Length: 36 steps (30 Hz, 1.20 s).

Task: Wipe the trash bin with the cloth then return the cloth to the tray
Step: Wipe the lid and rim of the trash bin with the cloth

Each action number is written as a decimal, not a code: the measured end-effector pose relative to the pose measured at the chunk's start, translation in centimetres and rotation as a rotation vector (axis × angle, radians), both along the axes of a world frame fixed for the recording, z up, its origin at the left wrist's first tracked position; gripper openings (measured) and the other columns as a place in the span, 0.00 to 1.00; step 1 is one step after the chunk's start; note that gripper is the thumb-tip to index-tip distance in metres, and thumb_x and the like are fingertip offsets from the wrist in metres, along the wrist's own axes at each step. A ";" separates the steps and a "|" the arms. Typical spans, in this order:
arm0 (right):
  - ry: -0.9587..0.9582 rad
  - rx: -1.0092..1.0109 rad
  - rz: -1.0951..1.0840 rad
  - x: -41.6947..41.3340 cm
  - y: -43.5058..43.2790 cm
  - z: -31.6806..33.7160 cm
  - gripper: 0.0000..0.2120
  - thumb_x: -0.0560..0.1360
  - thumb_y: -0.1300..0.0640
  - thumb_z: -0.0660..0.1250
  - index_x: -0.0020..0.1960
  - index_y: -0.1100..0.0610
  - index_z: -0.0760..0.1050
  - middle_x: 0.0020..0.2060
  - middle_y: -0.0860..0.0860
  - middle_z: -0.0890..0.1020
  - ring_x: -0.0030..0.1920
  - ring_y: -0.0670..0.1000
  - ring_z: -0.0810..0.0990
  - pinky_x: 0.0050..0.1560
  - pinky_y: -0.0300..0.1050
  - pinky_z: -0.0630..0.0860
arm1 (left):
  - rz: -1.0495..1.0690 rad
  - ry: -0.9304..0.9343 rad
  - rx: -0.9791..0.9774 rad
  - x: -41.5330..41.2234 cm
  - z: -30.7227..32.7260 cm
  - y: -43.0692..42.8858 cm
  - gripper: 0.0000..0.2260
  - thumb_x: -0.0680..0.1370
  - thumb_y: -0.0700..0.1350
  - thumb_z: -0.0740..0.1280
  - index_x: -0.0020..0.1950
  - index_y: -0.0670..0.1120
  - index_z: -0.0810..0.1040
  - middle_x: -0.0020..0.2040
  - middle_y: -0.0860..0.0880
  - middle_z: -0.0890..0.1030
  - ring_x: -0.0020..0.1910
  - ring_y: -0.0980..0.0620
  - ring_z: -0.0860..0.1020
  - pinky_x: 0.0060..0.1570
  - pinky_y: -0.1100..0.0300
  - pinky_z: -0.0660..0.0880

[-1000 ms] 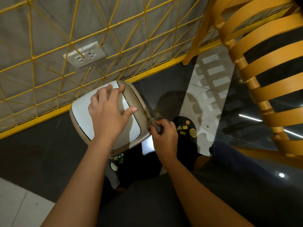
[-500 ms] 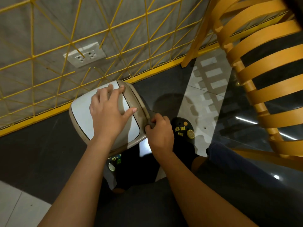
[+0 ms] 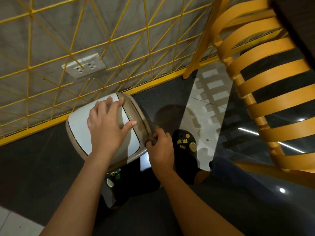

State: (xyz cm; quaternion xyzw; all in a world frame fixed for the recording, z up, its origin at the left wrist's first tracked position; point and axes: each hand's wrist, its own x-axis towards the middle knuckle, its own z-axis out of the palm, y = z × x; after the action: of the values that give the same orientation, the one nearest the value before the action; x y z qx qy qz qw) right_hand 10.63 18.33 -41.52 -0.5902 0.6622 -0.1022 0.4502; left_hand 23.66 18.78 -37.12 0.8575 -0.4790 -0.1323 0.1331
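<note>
The trash bin (image 3: 81,132) stands on the dark floor (image 3: 34,164) close against the yellow mesh fence (image 3: 109,41); its white swing lid is closed, so what is inside cannot be seen. The left hand (image 3: 105,130) lies flat on the lid, fingers spread wide and holding nothing. The right hand (image 3: 161,150) presses at the bin's right edge near its front corner, its grip pinched narrow on a small grey cloth (image 3: 150,126), of which only a thin bit shows above the fingers. A black clog (image 3: 185,143) with yellow charms sits just right of that hand, and a second clog (image 3: 115,178) shows below the bin's front edge. A yellow slatted chair (image 3: 265,92) stands to the right, well apart from the bin. A wall socket (image 3: 84,65) sits behind the fence
</note>
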 end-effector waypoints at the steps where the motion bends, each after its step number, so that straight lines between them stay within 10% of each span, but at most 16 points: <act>1: -0.038 0.031 -0.062 0.0 0.8 -0.1 0.05 0.73 0.60 0.66 0.47 0.54 0.70 0.47 0.48 0.71 0.42 0.46 0.73 0.43 0.40 0.74 | 0.001 -0.001 0.002 0.0 0.0 0.0 0.29 0.69 0.55 0.71 0.68 0.53 0.68 0.69 0.45 0.66 0.69 0.41 0.60 0.63 0.43 0.60; 8: -0.305 0.234 -0.402 1.2 3.3 -0.1 0.10 0.71 0.65 0.66 0.39 0.53 0.67 0.39 0.49 0.74 0.34 0.41 0.73 0.31 0.25 0.69 | -0.005 -0.017 -0.005 0.0 -0.1 0.0 0.29 0.69 0.55 0.71 0.68 0.52 0.68 0.69 0.44 0.66 0.68 0.40 0.61 0.62 0.43 0.62; 36: -0.125 0.129 -0.051 -0.5 -0.7 -0.4 0.14 0.67 0.64 0.70 0.33 0.52 0.67 0.39 0.53 0.78 0.38 0.48 0.76 0.36 0.35 0.70 | -0.008 0.022 0.023 0.0 0.2 -0.1 0.29 0.70 0.54 0.71 0.69 0.53 0.66 0.70 0.46 0.64 0.70 0.42 0.58 0.66 0.47 0.58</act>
State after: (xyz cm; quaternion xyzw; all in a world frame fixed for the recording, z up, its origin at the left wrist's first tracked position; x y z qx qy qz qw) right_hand 10.14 17.67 -41.93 -0.5353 0.6529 -0.1077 0.5249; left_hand 23.67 18.63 -36.88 0.8556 -0.4794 -0.1476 0.1280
